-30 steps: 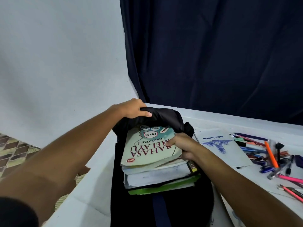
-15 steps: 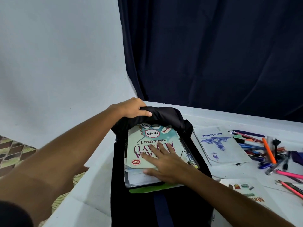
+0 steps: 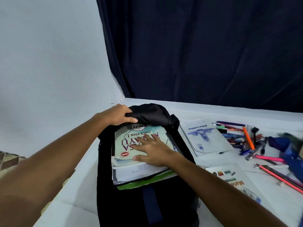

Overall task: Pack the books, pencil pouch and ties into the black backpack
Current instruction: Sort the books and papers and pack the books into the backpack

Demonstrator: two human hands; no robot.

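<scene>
Our backpack (image 3: 147, 202) lies flat on the table (image 3: 213, 112), mouth toward the wall. Since a second ago our right hand (image 3: 154, 149) has quit pinching the book (image 3: 131, 145) and now presses flat, fingers straight, on its cover; the stack has slid deeper, so these books are nearly packed. The book's long axis runs into the bag, title end inward. Our left hand (image 3: 118, 114) still grips the flap (image 3: 150, 112). Two more books (image 3: 205, 136) and pens (image 3: 246, 138) wait beside.

Left hand (image 3: 117, 115): bare, no rings or watch.
Right hand (image 3: 155, 149): bare, unadorned.
Forearms: both uncovered, no sleeves visible.
</scene>
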